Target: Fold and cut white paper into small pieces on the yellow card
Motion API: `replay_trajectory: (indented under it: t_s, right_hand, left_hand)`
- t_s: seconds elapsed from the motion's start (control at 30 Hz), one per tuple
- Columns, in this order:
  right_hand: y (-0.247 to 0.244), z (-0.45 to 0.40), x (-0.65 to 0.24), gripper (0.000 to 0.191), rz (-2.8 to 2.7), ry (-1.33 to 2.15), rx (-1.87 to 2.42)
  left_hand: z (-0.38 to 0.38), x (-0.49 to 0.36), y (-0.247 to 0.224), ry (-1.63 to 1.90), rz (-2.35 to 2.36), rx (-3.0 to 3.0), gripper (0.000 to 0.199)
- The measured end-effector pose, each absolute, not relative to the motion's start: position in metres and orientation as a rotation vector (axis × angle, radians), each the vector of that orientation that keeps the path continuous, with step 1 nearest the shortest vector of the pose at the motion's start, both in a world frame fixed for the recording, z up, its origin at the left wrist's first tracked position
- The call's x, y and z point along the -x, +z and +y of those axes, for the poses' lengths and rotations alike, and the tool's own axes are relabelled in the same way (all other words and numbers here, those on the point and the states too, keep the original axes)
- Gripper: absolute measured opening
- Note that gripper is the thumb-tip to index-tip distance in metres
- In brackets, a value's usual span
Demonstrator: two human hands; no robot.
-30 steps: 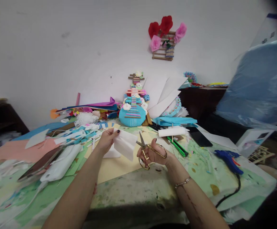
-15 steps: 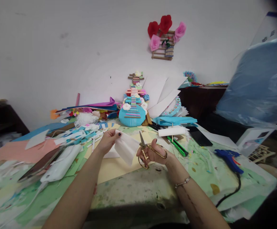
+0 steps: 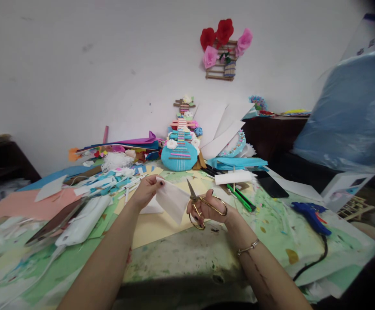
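Observation:
Between thumb and fingers, my left hand (image 3: 148, 191) pinches a sheet of thin white paper (image 3: 173, 201) by its upper left corner. The sheet hangs slanting down to the right above the table. My right hand (image 3: 210, 206) has its fingers through the handles of gold scissors (image 3: 194, 196). Their blades are parted and point up and to the left, close to the paper's right edge; I cannot tell if they touch it. Beneath the hands lies a cream sheet of paper (image 3: 155, 230), with another white piece (image 3: 151, 206) on it.
A blue paper-craft lute (image 3: 179, 157) leans against the wall. To the right are a green cutter (image 3: 241, 198), a white roll (image 3: 232, 177), a black phone (image 3: 271, 184) and a blue glue gun (image 3: 311, 217). A white power strip (image 3: 82, 221) and paper scraps (image 3: 105, 185) lie left.
The scissors have shifted and turned slightly, their tips a little further left. The paper's lower corner has swung slightly to the right. My left hand keeps its pinch.

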State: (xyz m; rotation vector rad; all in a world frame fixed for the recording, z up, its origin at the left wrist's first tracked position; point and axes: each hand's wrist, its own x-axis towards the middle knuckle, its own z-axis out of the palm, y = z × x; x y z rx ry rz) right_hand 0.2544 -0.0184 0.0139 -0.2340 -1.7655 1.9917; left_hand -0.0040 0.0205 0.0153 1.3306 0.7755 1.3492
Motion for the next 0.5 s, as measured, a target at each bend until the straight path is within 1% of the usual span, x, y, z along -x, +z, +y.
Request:
replay_trajectory:
  t_s: [0.2, 0.5]
  right_hand:
    - [0.0177, -0.0213, -0.2552, 0.079, -1.784, 1.977, 0.254]
    - [0.011, -0.0178, -0.2559, 0.078, -1.791, 1.937, 0.216]
  left_hand:
    - [0.0187, 0.0036, 0.0174, 1.359, 0.772, -1.32, 0.027]
    - [0.0171, 0.0024, 0.0201, 1.36, 0.774, -1.306, 0.027]
